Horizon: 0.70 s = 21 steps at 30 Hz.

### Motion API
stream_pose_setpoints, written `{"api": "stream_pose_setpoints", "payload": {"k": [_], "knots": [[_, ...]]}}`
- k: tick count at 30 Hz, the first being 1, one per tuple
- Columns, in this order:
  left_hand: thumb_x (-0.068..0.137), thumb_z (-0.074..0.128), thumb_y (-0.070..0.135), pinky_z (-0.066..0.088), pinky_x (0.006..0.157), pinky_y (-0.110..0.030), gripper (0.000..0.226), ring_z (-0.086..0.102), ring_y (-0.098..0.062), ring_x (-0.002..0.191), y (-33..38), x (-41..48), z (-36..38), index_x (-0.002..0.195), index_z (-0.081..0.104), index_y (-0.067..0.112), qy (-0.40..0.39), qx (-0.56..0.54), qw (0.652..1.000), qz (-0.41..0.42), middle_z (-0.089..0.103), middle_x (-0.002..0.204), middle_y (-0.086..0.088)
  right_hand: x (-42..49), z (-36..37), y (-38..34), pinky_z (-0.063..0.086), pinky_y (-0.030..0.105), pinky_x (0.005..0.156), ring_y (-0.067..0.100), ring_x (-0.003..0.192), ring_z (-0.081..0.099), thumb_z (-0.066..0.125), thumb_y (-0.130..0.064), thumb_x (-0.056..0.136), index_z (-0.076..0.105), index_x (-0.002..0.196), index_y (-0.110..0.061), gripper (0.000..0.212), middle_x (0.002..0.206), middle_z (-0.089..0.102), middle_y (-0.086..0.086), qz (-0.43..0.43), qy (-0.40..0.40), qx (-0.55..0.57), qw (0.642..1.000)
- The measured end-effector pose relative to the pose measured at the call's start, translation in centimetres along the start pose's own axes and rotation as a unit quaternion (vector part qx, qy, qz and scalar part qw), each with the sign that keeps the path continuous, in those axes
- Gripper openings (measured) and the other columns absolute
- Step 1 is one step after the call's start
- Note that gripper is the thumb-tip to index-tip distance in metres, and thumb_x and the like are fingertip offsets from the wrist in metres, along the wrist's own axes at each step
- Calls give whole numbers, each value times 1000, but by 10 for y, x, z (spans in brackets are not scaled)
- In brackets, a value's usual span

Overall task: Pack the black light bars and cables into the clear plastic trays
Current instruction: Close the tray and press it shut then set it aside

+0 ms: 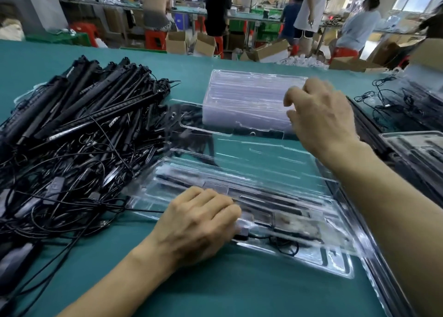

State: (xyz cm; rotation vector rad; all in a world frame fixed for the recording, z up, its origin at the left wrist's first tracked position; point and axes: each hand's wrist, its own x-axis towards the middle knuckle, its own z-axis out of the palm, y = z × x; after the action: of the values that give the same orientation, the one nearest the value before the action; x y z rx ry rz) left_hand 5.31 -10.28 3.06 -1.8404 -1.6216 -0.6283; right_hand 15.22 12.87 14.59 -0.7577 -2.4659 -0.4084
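A clear plastic tray (299, 245) lies on the green table in front of me with black light bars and a cable in it. My left hand (201, 223) rests on its left end, fingers curled down onto the plastic. Another clear tray (263, 156), blurred, is tilted up over it. My right hand (318, 115) hovers at a stack of empty clear trays (244, 96), fingers loosely bent; whether it holds a tray is unclear. A heap of black light bars and tangled cables (79, 134) fills the left side.
Filled trays (412, 146) and loose cables (388, 101) lie at the right edge. Bare green table (215, 292) shows near me. Beyond the table's far edge, several people stand among cardboard boxes and red stools.
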Motion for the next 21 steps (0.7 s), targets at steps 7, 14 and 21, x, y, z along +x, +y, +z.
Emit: {"api": "stream_pose_setpoints", "payload": {"k": [7,14,21], "knots": [[88,59,58,52,67,-32,35,66,-16,87,-6,-13,2,101,69,27,-142,-16,990,15,69,104,10,-23,47,-3,50,45,85,37,105,61,52,-27,95,47,129,-18,35,118,64,13,-46,-169,97,980],[100,56,43,51,53,-30,30,67,-16,73,-7,-18,12,106,75,21,-60,50,995,64,72,94,7,-54,79,-10,31,37,112,26,138,37,50,-40,98,47,141,-22,47,152,40,7,-38,-311,112,943],[102,52,43,49,53,-32,33,66,-18,74,-8,-10,12,106,75,20,-22,68,996,49,73,94,7,-70,54,-45,39,36,103,20,122,48,49,-48,96,57,129,-30,38,126,55,0,-72,-313,200,926]]}}
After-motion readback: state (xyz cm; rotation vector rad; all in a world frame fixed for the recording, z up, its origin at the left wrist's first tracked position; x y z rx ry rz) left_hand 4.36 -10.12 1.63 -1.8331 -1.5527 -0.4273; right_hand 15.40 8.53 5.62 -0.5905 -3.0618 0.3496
